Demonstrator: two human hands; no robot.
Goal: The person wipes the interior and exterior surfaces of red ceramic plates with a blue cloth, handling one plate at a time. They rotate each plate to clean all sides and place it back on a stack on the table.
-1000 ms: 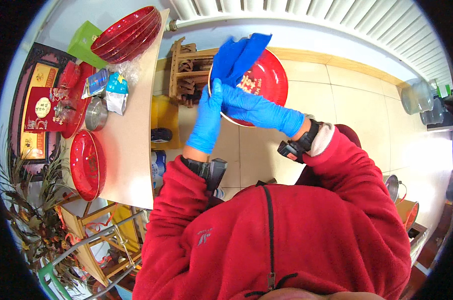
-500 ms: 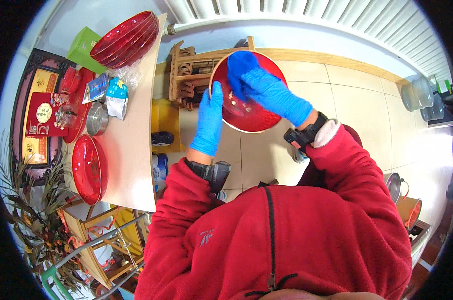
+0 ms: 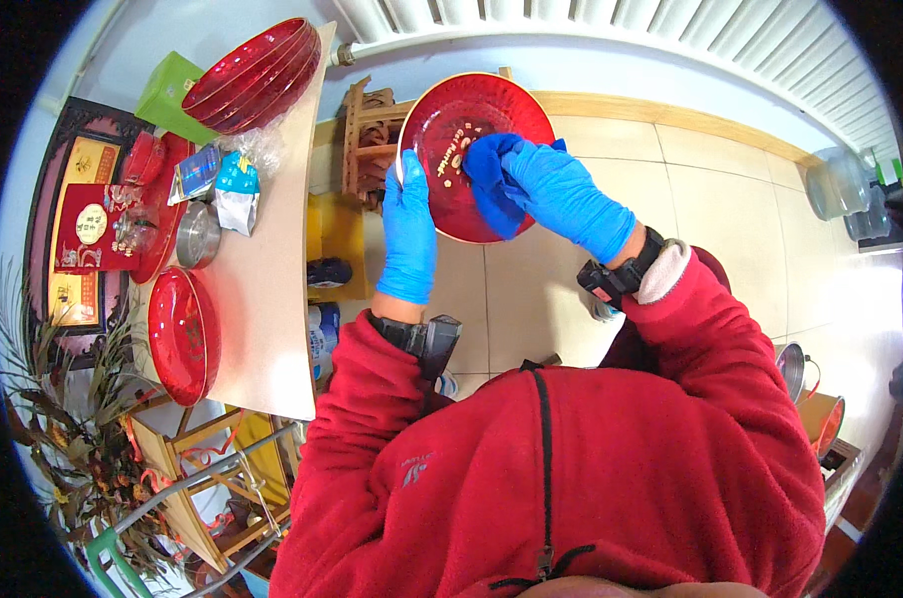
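Left hand [image 3: 408,237] grips the left rim of the red dish [image 3: 449,125], thumb at the edge (other fingers hidden behind), while the right hand [image 3: 569,199], closed on a bunched blue cloth [image 3: 493,194], holds it against the right inner face, the round dish lying ahead of and between both.

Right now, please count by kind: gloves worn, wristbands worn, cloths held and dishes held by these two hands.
Gloves: 2
Wristbands: 2
Cloth: 1
Dish: 1
Total: 6
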